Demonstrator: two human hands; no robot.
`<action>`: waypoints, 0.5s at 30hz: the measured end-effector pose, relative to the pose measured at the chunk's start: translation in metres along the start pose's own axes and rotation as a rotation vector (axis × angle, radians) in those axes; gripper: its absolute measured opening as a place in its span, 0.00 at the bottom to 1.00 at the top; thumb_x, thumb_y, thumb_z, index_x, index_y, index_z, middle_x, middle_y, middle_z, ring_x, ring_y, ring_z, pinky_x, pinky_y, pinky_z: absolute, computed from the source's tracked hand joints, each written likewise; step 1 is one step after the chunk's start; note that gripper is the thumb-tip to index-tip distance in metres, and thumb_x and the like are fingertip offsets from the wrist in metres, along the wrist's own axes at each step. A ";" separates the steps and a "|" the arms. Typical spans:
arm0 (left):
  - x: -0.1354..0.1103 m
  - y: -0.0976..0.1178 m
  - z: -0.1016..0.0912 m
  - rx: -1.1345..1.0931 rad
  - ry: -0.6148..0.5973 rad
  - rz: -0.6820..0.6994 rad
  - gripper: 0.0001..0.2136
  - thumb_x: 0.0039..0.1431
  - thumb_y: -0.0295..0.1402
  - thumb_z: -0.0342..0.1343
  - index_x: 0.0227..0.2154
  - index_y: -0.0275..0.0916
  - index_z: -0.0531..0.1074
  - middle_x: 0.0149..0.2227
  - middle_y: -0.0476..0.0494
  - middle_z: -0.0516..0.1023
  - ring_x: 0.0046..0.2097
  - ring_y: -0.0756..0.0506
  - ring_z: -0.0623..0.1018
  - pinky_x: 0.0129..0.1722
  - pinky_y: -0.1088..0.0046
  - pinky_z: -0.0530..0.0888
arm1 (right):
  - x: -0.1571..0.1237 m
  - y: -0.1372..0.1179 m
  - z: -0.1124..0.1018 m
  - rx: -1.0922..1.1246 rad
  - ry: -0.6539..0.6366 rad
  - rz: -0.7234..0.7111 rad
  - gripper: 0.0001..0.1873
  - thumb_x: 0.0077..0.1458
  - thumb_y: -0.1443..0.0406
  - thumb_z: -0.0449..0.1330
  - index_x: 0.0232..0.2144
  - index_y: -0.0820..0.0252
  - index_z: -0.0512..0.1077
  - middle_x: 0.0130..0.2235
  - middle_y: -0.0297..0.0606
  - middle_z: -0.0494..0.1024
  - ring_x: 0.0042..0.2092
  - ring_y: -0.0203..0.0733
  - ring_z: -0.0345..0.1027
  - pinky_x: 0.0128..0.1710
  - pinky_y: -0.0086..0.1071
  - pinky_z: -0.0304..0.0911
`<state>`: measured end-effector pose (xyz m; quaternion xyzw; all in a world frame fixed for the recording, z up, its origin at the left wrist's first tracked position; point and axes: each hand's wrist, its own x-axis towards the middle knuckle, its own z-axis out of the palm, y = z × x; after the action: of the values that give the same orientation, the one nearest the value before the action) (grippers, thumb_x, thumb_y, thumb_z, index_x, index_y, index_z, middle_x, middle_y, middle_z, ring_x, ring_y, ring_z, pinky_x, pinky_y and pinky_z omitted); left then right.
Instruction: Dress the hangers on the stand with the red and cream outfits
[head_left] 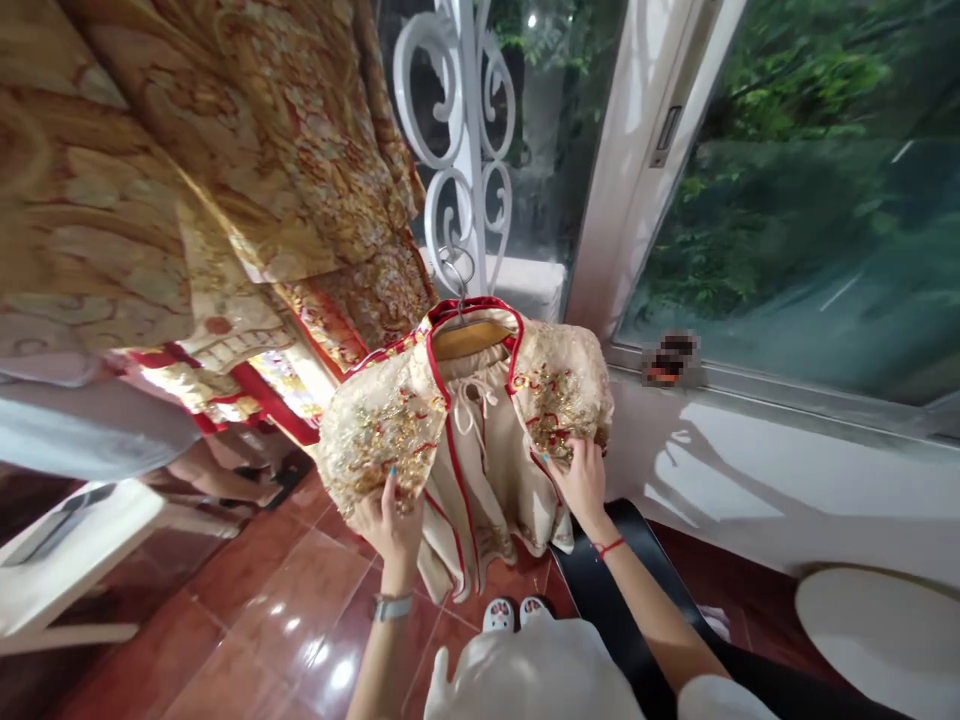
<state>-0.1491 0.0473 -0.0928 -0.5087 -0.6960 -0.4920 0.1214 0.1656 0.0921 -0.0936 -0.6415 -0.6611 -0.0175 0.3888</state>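
Observation:
A cream cape (390,425) with gold embroidery and red trim hangs on a wooden hanger (472,340), whose metal hook points up. Below its collar, a pleated cream garment (487,470) with a tied bow shows between the two front panels. My left hand (388,520) grips the lower edge of the left panel, thumb on top, the other fingers hidden beneath the cloth. At the right panel's lower front edge, my right hand (581,478) pinches the fabric between thumb and fingers.
Gold patterned garments (300,130) hang at the left. A white scrolled metal stand (465,110) rises by the window. Another person's grey clothing (82,420) and legs show at the left, beside a white bench (82,550). A black chair (630,580) stands right of my feet.

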 end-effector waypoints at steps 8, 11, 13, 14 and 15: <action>-0.006 0.084 -0.054 -0.266 -0.217 -0.029 0.13 0.64 0.35 0.47 0.46 0.42 0.73 0.21 0.45 0.73 0.19 0.45 0.70 0.22 0.68 0.69 | 0.013 -0.038 -0.052 0.435 -0.411 -0.310 0.08 0.65 0.63 0.51 0.39 0.55 0.70 0.38 0.45 0.77 0.41 0.50 0.71 0.42 0.41 0.69; -0.046 0.135 -0.041 -0.299 -0.201 -0.017 0.13 0.66 0.35 0.46 0.48 0.39 0.70 0.28 0.42 0.79 0.26 0.44 0.77 0.26 0.69 0.74 | -0.009 -0.069 -0.061 0.683 -0.499 -0.288 0.08 0.65 0.63 0.52 0.41 0.56 0.71 0.39 0.42 0.77 0.42 0.47 0.72 0.45 0.38 0.69; -0.066 0.147 -0.019 -0.245 -0.366 -0.041 0.14 0.65 0.33 0.46 0.50 0.36 0.69 0.30 0.39 0.80 0.28 0.43 0.80 0.28 0.70 0.75 | -0.018 -0.078 -0.049 0.770 -0.551 -0.216 0.10 0.65 0.65 0.52 0.43 0.56 0.72 0.41 0.42 0.78 0.43 0.46 0.73 0.48 0.39 0.69; -0.071 0.146 -0.006 -0.194 -0.456 -0.083 0.15 0.64 0.31 0.46 0.51 0.34 0.69 0.30 0.38 0.81 0.29 0.42 0.81 0.28 0.70 0.75 | -0.018 -0.077 -0.040 0.782 -0.572 -0.177 0.11 0.64 0.65 0.51 0.43 0.57 0.72 0.41 0.43 0.78 0.43 0.46 0.73 0.48 0.39 0.69; -0.073 0.143 0.006 -0.140 -0.537 -0.138 0.16 0.63 0.29 0.46 0.52 0.34 0.68 0.30 0.37 0.81 0.30 0.42 0.82 0.29 0.71 0.75 | -0.017 -0.075 -0.030 0.776 -0.595 -0.151 0.11 0.64 0.66 0.51 0.42 0.58 0.73 0.40 0.43 0.78 0.42 0.47 0.73 0.48 0.40 0.69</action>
<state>0.0044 0.0089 -0.0637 -0.5794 -0.7007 -0.3935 -0.1363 0.1134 0.0492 -0.0460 -0.3771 -0.7457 0.3857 0.3911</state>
